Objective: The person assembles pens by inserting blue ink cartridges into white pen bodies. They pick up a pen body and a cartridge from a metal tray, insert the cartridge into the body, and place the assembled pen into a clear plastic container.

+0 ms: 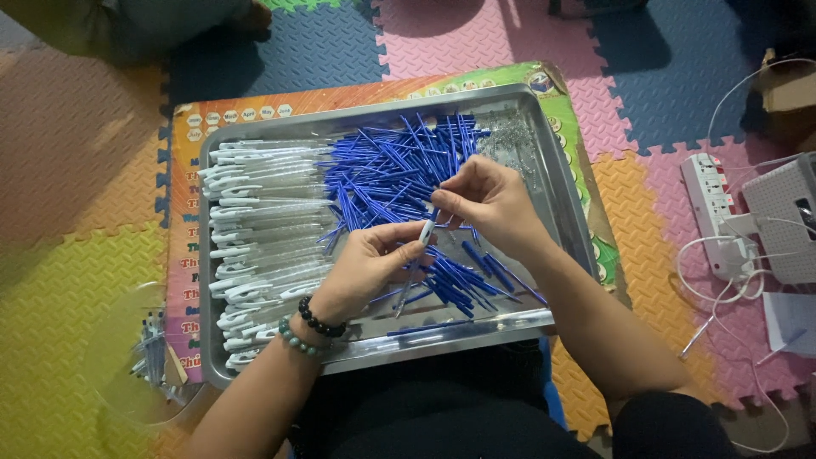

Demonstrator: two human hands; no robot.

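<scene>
Near the middle of the frame the fingertips of both hands met over a metal tray (557, 183). The left hand (365, 263) had its thumb and forefinger closed on a white-tipped clear pen barrel (425, 231), holding it near the upper end, with the rest of the barrel running down behind the palm. The right hand (489, 200) pinched a thin blue refill (435, 214) between thumb and fingertips just above the barrel's mouth; whether the refill had already entered the barrel could not be told. Both pieces looked light, stiff and smooth, likely slippery plastic, so a pinch close to the joining ends seemed the surest hold; the refill looked thin enough to bend if gripped far from its tip. Two bead bracelets (310, 330) sat on the left wrist. Around the hands, a loose heap of blue refills (387, 166) filled the upper middle of the tray, with more scattered at the lower right. Rows of clear barrels with white clips (255, 229) lay along the tray's left side. The tray rested on a colourful printed board (183, 289) over foam floor mats (76, 306). A clear plastic tub (102, 374) stood at lower left, a power strip (710, 195) and white cables at the right edge.
</scene>
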